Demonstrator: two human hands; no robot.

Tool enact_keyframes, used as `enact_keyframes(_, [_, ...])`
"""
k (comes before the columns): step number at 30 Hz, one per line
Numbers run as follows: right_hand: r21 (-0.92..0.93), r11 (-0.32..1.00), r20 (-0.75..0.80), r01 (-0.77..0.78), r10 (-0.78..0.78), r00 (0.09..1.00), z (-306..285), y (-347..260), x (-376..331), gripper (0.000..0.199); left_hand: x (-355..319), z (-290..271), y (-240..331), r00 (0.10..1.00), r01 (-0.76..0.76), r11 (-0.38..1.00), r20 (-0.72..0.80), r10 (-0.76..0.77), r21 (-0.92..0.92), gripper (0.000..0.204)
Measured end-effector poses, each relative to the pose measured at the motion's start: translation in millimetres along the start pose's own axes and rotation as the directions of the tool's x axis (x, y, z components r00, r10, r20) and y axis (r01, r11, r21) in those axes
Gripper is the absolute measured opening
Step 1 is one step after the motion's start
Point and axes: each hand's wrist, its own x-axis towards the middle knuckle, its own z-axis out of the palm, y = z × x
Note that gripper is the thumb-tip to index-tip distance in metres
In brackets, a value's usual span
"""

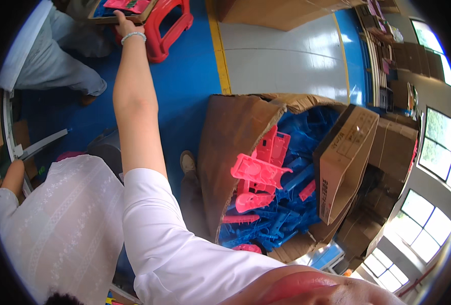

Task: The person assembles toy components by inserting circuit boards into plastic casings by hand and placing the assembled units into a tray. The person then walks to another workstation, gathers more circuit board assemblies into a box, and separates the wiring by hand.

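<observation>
My left hand [127, 26], at the end of an outstretched arm with a beaded bracelet, is closed on the near edge of a shallow cardboard box [115, 21]. One digit lies over the rim; the other fingers are hidden. Inside the box are pink plastic parts [129, 5] and blue ones, partly cut off by the frame's upper edge. Beside and partly beneath it stands a red plastic stool [170, 38]; whether the box rests on the stool I cannot tell. My right hand does not show.
To my right, a large open carton [235, 119] holds many blue plastic parts [299, 142] and several pink ones [258, 173]. A smaller open carton [350, 147] sits against it. People in jeans [58, 61] and in a white lace top [63, 208] are at the left.
</observation>
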Motion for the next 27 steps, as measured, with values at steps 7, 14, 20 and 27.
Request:
enact_keyframes(7, [0.214,0.930,-0.494,-0.299,0.367,0.788,106,145,-167,0.021,-204,-82,-28,0.951,0.307,0.808,-0.186,-0.245,0.503,0.080])
enact_keyframes(14, [0.653,0.528,-0.659,0.542,0.044,0.751,-95,-25,-68,0.026,-494,-206,110,0.865,0.432,0.644,-0.089,-0.493,0.632,0.057])
enact_keyframes(20, [0.544,0.437,-0.707,0.716,-0.221,0.672,-80,-14,-35,0.027,-765,-242,215,0.958,0.277,0.543,-0.272,-0.092,0.793,0.044])
enact_keyframes(27, [0.237,0.412,-0.645,0.880,-0.611,0.460,-5,53,-44,0.015,-951,-170,180,0.860,-0.453,-0.147,0.475,0.187,0.879,0.032])
